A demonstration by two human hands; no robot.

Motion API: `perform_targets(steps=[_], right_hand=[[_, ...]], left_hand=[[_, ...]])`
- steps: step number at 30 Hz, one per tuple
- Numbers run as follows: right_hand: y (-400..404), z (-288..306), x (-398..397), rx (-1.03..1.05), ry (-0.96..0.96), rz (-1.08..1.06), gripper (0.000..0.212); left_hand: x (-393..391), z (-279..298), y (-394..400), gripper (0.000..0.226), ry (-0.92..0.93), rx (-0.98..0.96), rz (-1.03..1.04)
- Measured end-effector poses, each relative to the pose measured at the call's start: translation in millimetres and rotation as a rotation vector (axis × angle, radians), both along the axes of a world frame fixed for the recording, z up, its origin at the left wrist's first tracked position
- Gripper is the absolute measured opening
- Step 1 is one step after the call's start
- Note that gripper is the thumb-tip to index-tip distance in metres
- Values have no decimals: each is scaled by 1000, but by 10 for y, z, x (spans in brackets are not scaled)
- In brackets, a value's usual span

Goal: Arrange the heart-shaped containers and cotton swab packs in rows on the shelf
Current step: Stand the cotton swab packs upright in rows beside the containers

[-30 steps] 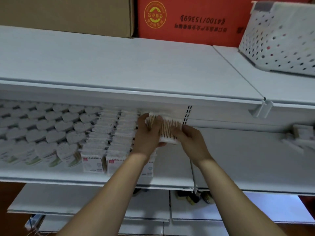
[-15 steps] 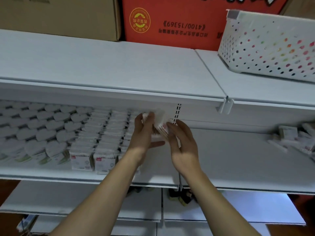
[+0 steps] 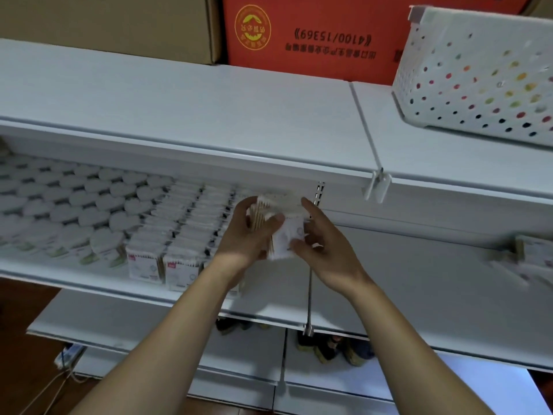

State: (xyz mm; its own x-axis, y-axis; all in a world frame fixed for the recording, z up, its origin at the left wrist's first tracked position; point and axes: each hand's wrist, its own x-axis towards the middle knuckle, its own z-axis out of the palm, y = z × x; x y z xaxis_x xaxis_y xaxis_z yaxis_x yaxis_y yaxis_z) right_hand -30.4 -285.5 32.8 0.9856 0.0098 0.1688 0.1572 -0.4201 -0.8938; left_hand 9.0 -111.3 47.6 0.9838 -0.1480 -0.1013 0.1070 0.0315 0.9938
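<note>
White shop shelf (image 3: 389,283) across mid-frame. At centre, the left hand (image 3: 248,235) curls round a cotton swab pack (image 3: 284,235); the right hand (image 3: 323,250), fingers loosely bent, pinches its other side. Left, swab pack rows (image 3: 179,229), then heart-shaped containers (image 3: 68,205). Upper right, a dotted basket (image 3: 478,76).

Dim, cool, even light — soft shadow under the upper shelf (image 3: 185,115). Wide-angle bending curves shelf edges. Motion blur smears the loose packs (image 3: 526,259) at right; the basket (image 3: 478,73) looks soft too.
</note>
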Motion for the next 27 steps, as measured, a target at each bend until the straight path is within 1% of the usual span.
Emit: perform_targets(steps=[1, 2, 3, 4, 6, 7, 8, 11, 14, 16, 18, 22, 27], right_hand=[[-27, 29, 30, -34, 2, 38, 63], [-43, 50, 58, -54, -8, 43, 59], [-50, 59, 90, -52, -27, 12, 55], [-63, 50, 124, -31, -51, -61, 53], [-101, -27, 224, -33, -105, -286, 49], [-109, -80, 284, -76, -114, -382, 48], [-100, -151, 353, -137, -100, -435, 48], [8, -419, 552, -306, -70, -415, 49], [132, -643, 738, -377, -48, -388, 48], [204, -749, 829, -442, -50, -344, 47], [242, -826, 892, -511, -77, -320, 46], [249, -943, 979, -591, -102, -340, 45], [258, -973, 990, -699, -22, -360, 52]], left_hand=[[12, -6, 14, 37, -8, 17, 19], [26, 4, 31, 26, 2, -5, 51], [58, 6, 67, 21, 27, -50, 86], [94, 12, 109, 22, 56, -101, 118], [173, 20, 224, 26, 88, -163, 154], [206, 21, 288, 26, 87, -173, 168], [234, 23, 344, 25, 84, -178, 179], [284, 19, 456, 28, 91, -203, 184], [310, 1, 530, 32, 112, -223, 167], [325, -10, 587, 31, 123, -218, 158], [340, -3, 643, 28, 119, -190, 153], [392, -21, 730, 25, 120, -171, 143], [429, -68, 751, 29, 111, -155, 113]])
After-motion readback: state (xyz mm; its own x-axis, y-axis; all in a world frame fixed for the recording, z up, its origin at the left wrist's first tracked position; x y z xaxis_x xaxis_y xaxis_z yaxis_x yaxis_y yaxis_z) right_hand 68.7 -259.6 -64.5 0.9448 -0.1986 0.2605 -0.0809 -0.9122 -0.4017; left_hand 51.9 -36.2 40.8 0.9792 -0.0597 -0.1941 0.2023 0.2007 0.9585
